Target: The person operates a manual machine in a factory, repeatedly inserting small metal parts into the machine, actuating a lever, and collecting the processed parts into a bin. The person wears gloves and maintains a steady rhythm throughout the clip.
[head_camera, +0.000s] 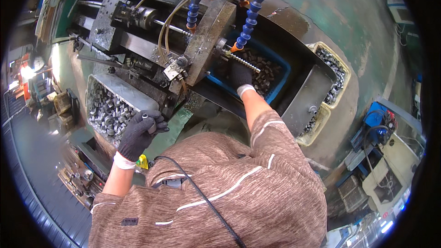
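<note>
My left hand (143,132), in a dark knitted glove, grips a small grey metal bushing (149,124) upright between thumb and fingers. It is by the near corner of a grey plastic bin (137,93) heaped with similar metal pieces (110,113). My right hand (240,75), also gloved, reaches over a blue plastic basket (280,88) holding dark metal pieces (265,74). Just above that hand in the picture, a toothed metal rod (246,62) sticks out from the machine's steel block (212,41). The right fingers blend into the dark basket, so their grip is unclear.
Blue segmented coolant hoses (251,17) with orange nozzles hang near the rod. A spindle chuck (146,17) and thin hoses (167,27) lie beyond the block. Cream crates (344,75) of metal pieces stand right of the black metal tray (306,89).
</note>
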Demonstrator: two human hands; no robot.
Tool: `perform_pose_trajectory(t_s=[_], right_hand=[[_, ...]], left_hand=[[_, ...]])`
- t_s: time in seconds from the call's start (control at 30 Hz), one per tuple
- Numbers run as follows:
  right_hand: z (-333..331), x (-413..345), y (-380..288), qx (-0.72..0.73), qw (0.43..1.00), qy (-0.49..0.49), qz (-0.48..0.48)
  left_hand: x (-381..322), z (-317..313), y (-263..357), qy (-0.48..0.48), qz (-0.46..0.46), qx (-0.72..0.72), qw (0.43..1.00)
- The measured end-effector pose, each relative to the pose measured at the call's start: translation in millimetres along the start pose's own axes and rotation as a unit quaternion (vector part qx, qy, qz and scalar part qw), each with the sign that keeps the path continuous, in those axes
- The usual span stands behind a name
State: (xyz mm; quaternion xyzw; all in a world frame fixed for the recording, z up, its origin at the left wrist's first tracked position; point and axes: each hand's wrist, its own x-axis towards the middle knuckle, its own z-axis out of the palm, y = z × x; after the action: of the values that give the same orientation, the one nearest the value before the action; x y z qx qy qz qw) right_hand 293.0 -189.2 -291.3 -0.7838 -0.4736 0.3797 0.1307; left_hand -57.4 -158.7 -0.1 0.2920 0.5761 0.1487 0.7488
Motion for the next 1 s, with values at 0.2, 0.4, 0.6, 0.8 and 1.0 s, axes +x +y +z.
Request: perform_pose_trajectory(t_s=[0.2,0.4,0.6,0.8,1.0], right_hand=[[-37.2,-111.3,52.3,0.383,0.906,0.066,0.165],[-94.9,-207.5,135.8,0.379,0.895,0.156,0.176],[-102.3,-245.1,149.8,0.124,0.906,0.331,0.235],[-86.8,-254.6,183.7,0.185,0.815,0.427,0.346],[-77.9,-270.6,210.0,0.053,0.834,0.428,0.343]], left_hand=[[28.8,39.7,45.0,0.022,0.077,0.218,0.973],[50.9,70.3,86.3,-0.023,0.176,0.314,0.933],[60.9,93.3,104.3,-0.01,0.351,0.632,0.691],[71.9,112.1,107.6,-0.06,0.301,0.702,0.643],[91.5,108.1,103.3,-0.074,0.307,0.697,0.644]])
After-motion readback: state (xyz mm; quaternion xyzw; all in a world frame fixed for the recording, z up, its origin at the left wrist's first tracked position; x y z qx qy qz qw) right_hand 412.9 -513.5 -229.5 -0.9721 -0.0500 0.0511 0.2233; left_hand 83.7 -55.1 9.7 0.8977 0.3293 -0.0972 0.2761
